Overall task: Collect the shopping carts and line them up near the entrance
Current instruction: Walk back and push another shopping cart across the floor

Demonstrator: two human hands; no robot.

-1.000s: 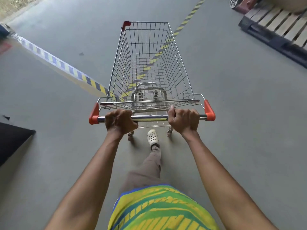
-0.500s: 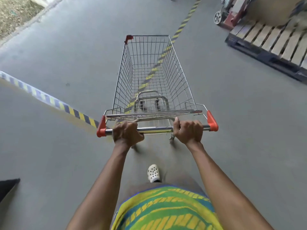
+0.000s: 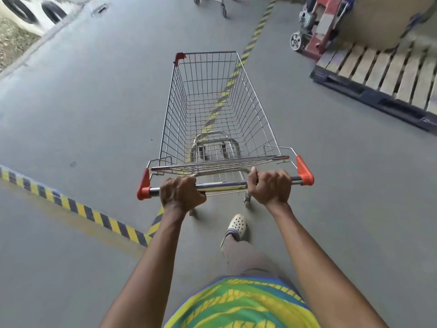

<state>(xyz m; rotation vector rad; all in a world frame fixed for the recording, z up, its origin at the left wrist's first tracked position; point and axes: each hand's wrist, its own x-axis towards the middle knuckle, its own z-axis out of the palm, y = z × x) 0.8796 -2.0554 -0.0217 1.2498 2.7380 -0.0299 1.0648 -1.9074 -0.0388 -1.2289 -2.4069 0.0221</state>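
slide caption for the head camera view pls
The left hand and right hand grip the handle of an empty shopping cart over a striped floor line, a pallet to its right.

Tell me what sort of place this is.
Likely a store's covered forecourt or loading area: a wire shopping cart, yellow-black hazard stripes on the concrete floor, a wooden pallet and another cart ahead.
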